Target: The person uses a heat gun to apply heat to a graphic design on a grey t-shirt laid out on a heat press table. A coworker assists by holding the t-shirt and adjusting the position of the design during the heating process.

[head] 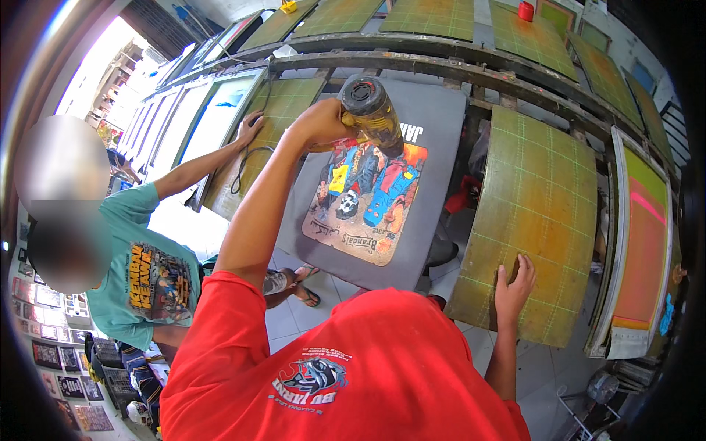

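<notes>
My left hand (325, 124) grips the handle of a yellow and black heat gun (372, 116), its nozzle pointing down at a colourful print (361, 204). The print shows cartoon-like figures and lettering on a dark grey fabric (447, 143) spread over a board, with white lettering near its far end. My right hand (514, 281) rests with its fingers apart on a greenish-brown platen (546, 209) marked with bright green grid lines. It holds nothing. Part of the heat gun's handle is hidden by my left hand.
A person in a teal shirt (118, 220) stands at left, a hand on another platen (292, 105) beside a black cable (238, 173). Framed printing screens (615, 242) stand at right. Metal rails (430, 63) run behind, with more platens beyond. A red container (525, 11) sits on one.
</notes>
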Demonstrator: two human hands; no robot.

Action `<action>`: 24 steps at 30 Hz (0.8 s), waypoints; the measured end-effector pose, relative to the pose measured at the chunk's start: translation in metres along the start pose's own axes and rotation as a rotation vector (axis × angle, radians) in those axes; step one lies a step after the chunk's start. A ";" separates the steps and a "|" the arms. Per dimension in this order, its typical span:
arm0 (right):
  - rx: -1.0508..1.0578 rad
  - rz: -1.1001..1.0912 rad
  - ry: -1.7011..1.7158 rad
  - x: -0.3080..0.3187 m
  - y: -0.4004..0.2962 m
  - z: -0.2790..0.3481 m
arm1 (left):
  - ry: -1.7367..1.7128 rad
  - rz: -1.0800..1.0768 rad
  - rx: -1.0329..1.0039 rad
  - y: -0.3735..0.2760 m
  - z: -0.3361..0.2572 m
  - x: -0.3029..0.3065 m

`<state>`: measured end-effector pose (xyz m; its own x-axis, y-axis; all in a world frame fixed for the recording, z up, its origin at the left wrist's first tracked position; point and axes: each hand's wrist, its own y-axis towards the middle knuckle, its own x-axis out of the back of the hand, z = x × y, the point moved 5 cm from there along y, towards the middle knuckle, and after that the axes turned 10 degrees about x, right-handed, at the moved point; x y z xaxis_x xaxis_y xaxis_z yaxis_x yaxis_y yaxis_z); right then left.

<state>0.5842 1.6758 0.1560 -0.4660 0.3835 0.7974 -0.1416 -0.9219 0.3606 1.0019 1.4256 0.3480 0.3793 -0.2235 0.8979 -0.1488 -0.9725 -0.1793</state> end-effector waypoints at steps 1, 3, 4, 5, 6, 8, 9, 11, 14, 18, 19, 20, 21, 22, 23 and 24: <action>-0.004 0.000 0.006 0.000 0.000 0.001 | -0.017 0.016 -0.011 -0.001 0.003 0.002; -0.013 -0.001 0.026 0.001 0.000 0.001 | 0.010 -0.077 0.055 -0.013 0.009 0.007; -0.015 0.000 0.041 0.002 0.000 0.000 | 0.023 -0.123 0.089 -0.023 0.012 0.008; -0.016 0.002 0.058 0.003 0.000 0.000 | 0.006 -0.183 0.110 -0.034 0.020 0.010; -0.032 -0.006 0.110 0.005 0.000 -0.001 | -0.011 -0.247 0.136 -0.050 0.029 0.013; -0.065 -0.014 0.213 0.008 0.002 0.001 | -0.125 -0.375 0.154 -0.085 0.044 0.015; -0.049 -0.006 0.204 0.011 0.008 0.008 | -0.222 -0.446 0.144 -0.108 0.047 0.017; -0.014 0.011 0.184 0.013 0.025 0.030 | -0.323 -0.538 0.159 -0.149 0.054 0.016; 0.262 0.235 0.299 -0.019 0.072 0.084 | -0.299 -0.604 0.237 -0.198 0.062 0.010; 0.639 0.485 0.287 -0.076 0.139 0.158 | -0.158 -0.657 0.307 -0.251 0.081 -0.004; 0.713 0.504 0.222 -0.096 0.151 0.164 | -0.122 -0.663 0.306 -0.260 0.088 -0.010; 0.790 0.525 0.158 -0.115 0.160 0.171 | -0.145 -0.691 0.307 -0.269 0.090 -0.015; 0.808 0.541 0.136 -0.128 0.170 0.177 | -0.170 -0.720 0.310 -0.278 0.092 -0.019; 0.831 0.556 0.115 -0.139 0.178 0.184 | -0.194 -0.752 0.315 -0.286 0.095 -0.021; 0.850 0.569 0.093 -0.148 0.184 0.189 | -0.210 -0.743 0.334 -0.289 0.095 -0.023; 0.871 0.587 0.073 -0.156 0.187 0.194 | -0.227 -0.734 0.358 -0.293 0.093 -0.025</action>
<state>0.7999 1.4545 0.1930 -0.3142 -0.1412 0.9388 0.7865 -0.5926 0.1740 1.1213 1.7101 0.3410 0.4465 0.5020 0.7407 0.4901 -0.8298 0.2669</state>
